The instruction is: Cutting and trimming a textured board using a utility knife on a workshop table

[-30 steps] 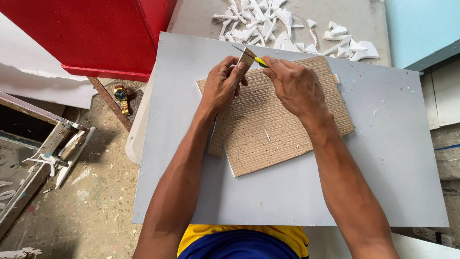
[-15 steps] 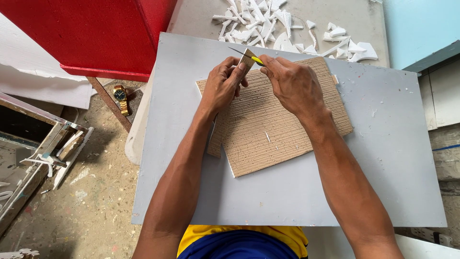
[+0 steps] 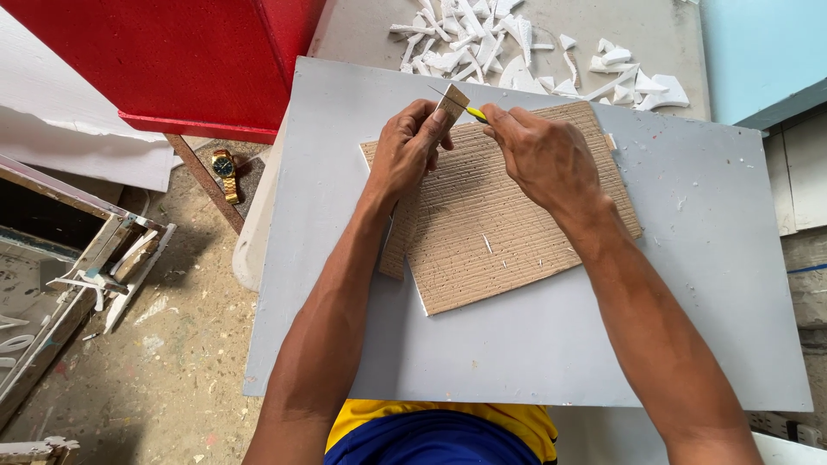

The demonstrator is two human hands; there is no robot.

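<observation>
My left hand [image 3: 407,148] pinches a small cardboard piece [image 3: 451,105] and holds it upright above a ridged brown cardboard sheet [image 3: 504,224]. My right hand [image 3: 541,153] grips a yellow-handled knife [image 3: 474,112]; its thin blade reaches across the top of the small piece. The cardboard sheet lies on a grey board [image 3: 706,258], with a white edge showing under its near left corner. Both hands hover over the far edge of the sheet, close together.
White cut scraps [image 3: 525,43] are heaped on the surface beyond the grey board. A red box [image 3: 172,60] stands at the far left, with a gold wristwatch [image 3: 224,168] under it. Framed pieces [image 3: 77,267] and debris lie on the dusty floor to the left.
Both hands stay at the far edge of the cardboard sheet; the knife blade has shifted slightly against the small piece.
</observation>
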